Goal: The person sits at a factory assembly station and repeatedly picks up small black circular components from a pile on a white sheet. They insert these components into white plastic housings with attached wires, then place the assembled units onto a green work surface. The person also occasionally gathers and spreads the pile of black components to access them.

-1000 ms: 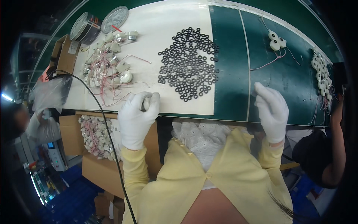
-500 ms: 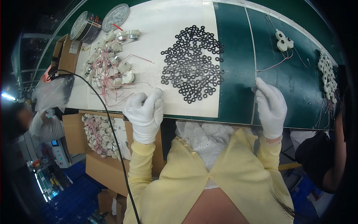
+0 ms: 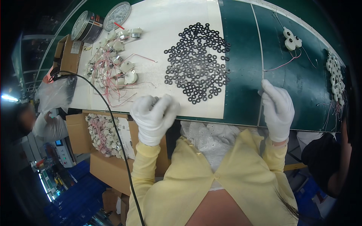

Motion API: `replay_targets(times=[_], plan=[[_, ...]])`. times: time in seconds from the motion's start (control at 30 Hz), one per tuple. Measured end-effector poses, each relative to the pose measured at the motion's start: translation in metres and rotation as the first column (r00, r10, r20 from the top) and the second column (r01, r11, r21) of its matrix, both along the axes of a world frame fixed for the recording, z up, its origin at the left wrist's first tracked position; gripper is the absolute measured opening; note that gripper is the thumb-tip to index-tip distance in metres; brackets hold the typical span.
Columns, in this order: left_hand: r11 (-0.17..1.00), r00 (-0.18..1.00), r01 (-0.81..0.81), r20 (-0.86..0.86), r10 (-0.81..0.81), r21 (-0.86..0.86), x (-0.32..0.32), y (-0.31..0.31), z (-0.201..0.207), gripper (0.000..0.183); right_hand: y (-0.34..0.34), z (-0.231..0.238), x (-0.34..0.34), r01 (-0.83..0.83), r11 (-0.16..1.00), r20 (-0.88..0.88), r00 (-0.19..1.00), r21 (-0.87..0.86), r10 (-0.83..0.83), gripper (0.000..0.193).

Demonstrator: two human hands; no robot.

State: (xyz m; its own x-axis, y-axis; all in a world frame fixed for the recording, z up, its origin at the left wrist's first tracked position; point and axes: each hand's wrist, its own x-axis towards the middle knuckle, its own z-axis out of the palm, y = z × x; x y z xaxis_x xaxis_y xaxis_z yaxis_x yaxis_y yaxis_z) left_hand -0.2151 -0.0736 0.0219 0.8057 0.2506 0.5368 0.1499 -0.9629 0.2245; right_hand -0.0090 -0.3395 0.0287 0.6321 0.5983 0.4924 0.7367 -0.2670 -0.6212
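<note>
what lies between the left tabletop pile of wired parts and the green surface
A spread of small black rings on the white sheet, seen in the head view.

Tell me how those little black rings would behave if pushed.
Lying flat, the black rings would probably slide rather than roll. Being small and open-centred, each is likely light. Since they lie crowded, pushing one may nudge others.

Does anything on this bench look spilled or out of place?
A few black rings stray past the white sheet onto the green surface, unlike the rest. Pink wires at left lie tangled. Nothing looks plainly damaged.
</note>
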Motion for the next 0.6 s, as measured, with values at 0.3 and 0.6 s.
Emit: replay_targets(times=[0.3, 0.6], plan=[[0.928, 0.946, -0.278, 0.099, 0.310, -0.247, -0.009, -0.010, -0.021, 0.039, -0.006, 0.004, 0.002, -0.084, 0.996, -0.102, 0.991, -0.011, 0.083, 0.041], [0.978, 0.970, -0.204, -0.128, 0.206, 0.031, -0.006, 0.013, -0.005, 0.023, -0.002, 0.003, 0.003, -0.109, 0.994, -0.049, 0.993, 0.016, 0.110, 0.040]])
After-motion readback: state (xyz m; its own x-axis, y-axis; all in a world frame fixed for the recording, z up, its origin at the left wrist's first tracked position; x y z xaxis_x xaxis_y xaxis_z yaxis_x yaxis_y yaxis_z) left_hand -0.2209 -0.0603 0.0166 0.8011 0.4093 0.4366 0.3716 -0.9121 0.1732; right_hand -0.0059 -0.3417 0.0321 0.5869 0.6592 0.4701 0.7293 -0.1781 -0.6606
